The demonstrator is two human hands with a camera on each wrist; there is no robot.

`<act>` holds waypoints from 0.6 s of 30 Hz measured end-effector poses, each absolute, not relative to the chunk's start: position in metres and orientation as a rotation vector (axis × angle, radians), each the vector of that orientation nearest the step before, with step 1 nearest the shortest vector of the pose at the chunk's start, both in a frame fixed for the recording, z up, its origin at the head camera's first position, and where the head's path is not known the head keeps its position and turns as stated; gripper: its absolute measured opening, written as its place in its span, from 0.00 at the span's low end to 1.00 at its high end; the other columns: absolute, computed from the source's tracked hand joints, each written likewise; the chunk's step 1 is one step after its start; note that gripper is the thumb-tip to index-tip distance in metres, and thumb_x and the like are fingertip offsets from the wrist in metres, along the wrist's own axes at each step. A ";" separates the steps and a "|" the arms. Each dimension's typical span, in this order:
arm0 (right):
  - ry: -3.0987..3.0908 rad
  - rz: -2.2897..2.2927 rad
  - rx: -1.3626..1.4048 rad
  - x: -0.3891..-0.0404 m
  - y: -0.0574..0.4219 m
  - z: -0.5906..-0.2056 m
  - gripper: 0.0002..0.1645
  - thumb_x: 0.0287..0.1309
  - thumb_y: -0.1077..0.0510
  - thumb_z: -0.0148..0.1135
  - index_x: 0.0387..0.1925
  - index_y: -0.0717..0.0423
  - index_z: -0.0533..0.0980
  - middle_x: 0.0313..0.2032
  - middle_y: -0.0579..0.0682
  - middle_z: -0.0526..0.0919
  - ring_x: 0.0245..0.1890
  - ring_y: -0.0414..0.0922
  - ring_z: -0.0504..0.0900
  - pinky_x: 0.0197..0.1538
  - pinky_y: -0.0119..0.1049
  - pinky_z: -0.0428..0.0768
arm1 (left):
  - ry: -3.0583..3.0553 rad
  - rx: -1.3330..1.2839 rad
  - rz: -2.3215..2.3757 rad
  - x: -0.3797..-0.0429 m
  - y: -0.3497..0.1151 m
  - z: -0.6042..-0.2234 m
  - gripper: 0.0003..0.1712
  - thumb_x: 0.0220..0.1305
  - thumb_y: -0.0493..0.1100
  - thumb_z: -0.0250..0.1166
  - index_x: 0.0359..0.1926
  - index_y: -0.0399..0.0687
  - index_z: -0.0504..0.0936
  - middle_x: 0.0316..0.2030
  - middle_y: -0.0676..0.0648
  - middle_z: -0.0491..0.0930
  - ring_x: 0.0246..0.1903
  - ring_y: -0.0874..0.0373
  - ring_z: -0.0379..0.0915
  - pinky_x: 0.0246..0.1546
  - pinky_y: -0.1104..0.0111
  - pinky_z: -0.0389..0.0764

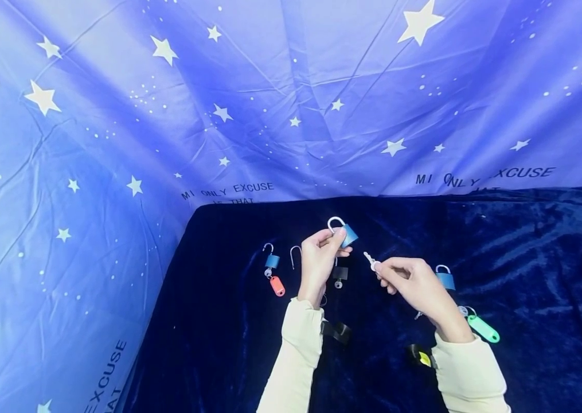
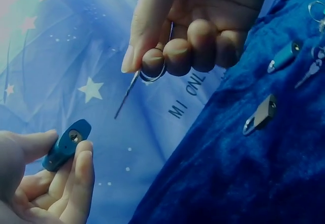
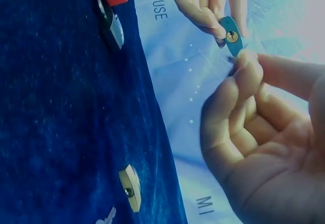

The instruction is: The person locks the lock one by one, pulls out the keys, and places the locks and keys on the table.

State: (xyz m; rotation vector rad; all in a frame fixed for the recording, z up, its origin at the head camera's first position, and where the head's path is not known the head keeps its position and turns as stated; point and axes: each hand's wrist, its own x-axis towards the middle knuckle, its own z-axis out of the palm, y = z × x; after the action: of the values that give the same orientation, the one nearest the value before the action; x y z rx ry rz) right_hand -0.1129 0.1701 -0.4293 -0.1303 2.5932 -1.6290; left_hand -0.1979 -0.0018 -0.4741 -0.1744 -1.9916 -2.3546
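Note:
Between thumb and fingers my left hand (image 1: 317, 255) grips a blue padlock (image 1: 349, 235), its shackle swung up and unlatched. The padlock's keyhole end faces the right hand in both wrist views. My right hand (image 1: 414, 281) pinches a silver key (image 1: 368, 256) to the right of the padlock. A gap separates key and padlock in the left wrist view, where a thin metal ring (image 2: 152, 76) hangs at the fingers. In the right wrist view the right fingers (image 3: 249, 69) mostly hide the key.
On the dark blue velvet cloth (image 1: 208, 344) lie a blue padlock (image 1: 272, 261) with a red tag (image 1: 277, 286), a dark padlock (image 1: 340, 272), a partly hidden shackle (image 1: 295, 257), and another blue padlock (image 1: 445, 280) near a green tag (image 1: 483, 328). A starry curtain (image 1: 291, 74) stands behind.

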 end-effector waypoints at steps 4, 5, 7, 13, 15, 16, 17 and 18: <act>2.605 -1.470 -0.148 -0.113 0.173 -0.430 0.24 0.59 0.39 0.51 0.31 0.54 0.78 0.24 0.50 0.77 0.23 0.43 0.74 0.27 0.36 0.72 | -2.064 -0.108 -2.421 -0.184 0.000 -0.448 0.17 0.55 0.47 0.65 0.38 0.37 0.79 0.26 0.37 0.79 0.26 0.45 0.79 0.31 0.62 0.79; 2.606 -1.437 -0.147 -0.113 0.173 -0.430 0.24 0.59 0.38 0.51 0.31 0.54 0.78 0.24 0.50 0.77 0.23 0.43 0.73 0.27 0.36 0.72 | -2.088 -0.109 -2.425 -0.183 0.001 -0.446 0.16 0.55 0.46 0.65 0.38 0.38 0.79 0.26 0.37 0.79 0.27 0.45 0.79 0.32 0.62 0.79; 2.608 -1.378 -0.148 -0.113 0.174 -0.430 0.23 0.59 0.39 0.51 0.30 0.54 0.78 0.24 0.49 0.76 0.23 0.43 0.73 0.26 0.36 0.72 | -2.132 -0.131 -2.417 -0.182 0.002 -0.446 0.14 0.55 0.44 0.65 0.38 0.39 0.79 0.27 0.38 0.79 0.28 0.44 0.79 0.33 0.63 0.79; 2.565 -1.301 -0.162 -0.111 0.175 -0.429 0.20 0.60 0.42 0.53 0.27 0.54 0.77 0.23 0.48 0.75 0.22 0.43 0.72 0.25 0.37 0.72 | -2.289 -0.165 -2.348 -0.179 0.007 -0.453 0.12 0.54 0.44 0.65 0.37 0.41 0.80 0.26 0.42 0.80 0.30 0.41 0.79 0.33 0.65 0.79; 2.546 -1.291 -0.172 -0.109 0.176 -0.429 0.21 0.59 0.42 0.53 0.26 0.55 0.76 0.22 0.48 0.74 0.21 0.43 0.71 0.25 0.36 0.71 | -2.325 -0.184 -2.336 -0.178 0.009 -0.456 0.12 0.54 0.43 0.65 0.37 0.40 0.80 0.26 0.42 0.80 0.30 0.41 0.79 0.33 0.66 0.79; 2.537 -1.286 -0.175 -0.109 0.176 -0.430 0.21 0.59 0.42 0.54 0.26 0.55 0.76 0.21 0.48 0.74 0.21 0.43 0.71 0.24 0.36 0.71 | -2.343 -0.199 -2.332 -0.177 0.010 -0.458 0.12 0.54 0.43 0.65 0.37 0.40 0.80 0.26 0.42 0.80 0.31 0.41 0.79 0.33 0.66 0.79; 2.532 -1.279 -0.179 -0.109 0.176 -0.430 0.21 0.58 0.42 0.54 0.25 0.55 0.75 0.20 0.48 0.73 0.20 0.43 0.70 0.23 0.36 0.70 | -2.362 -0.214 -2.324 -0.177 0.011 -0.459 0.12 0.54 0.42 0.65 0.38 0.39 0.79 0.26 0.42 0.80 0.31 0.41 0.79 0.33 0.66 0.79; 2.526 -1.269 -0.176 -0.109 0.177 -0.431 0.21 0.58 0.42 0.54 0.24 0.55 0.75 0.20 0.48 0.73 0.19 0.43 0.70 0.23 0.36 0.70 | -2.377 -0.236 -2.320 -0.176 0.012 -0.460 0.12 0.55 0.42 0.65 0.38 0.38 0.79 0.26 0.42 0.80 0.31 0.41 0.79 0.33 0.67 0.79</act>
State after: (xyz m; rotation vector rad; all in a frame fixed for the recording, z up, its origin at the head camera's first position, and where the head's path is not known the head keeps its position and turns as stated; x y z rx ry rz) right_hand -0.1088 0.1766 -0.4309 -0.1756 2.5263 -1.2689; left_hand -0.1762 0.0124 -0.4602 -0.2363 -2.3770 -2.3201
